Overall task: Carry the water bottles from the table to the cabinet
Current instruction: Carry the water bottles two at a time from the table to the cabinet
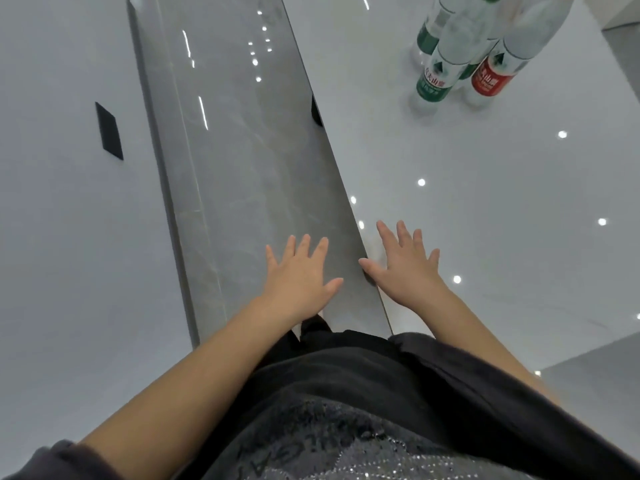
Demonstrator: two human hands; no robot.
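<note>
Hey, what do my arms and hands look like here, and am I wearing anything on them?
The left hand and right hand are bare, with no gloves, rings or watch visible. Both arms are uncovered. A dark grey fabric sleeve shows only at the left elbow.

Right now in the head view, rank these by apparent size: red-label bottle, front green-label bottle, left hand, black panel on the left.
1. Red-label bottle and front green-label bottle: they look alike and both are cropped at the top edge, so they are unranked.
2. Left hand.
3. Black panel.
</note>
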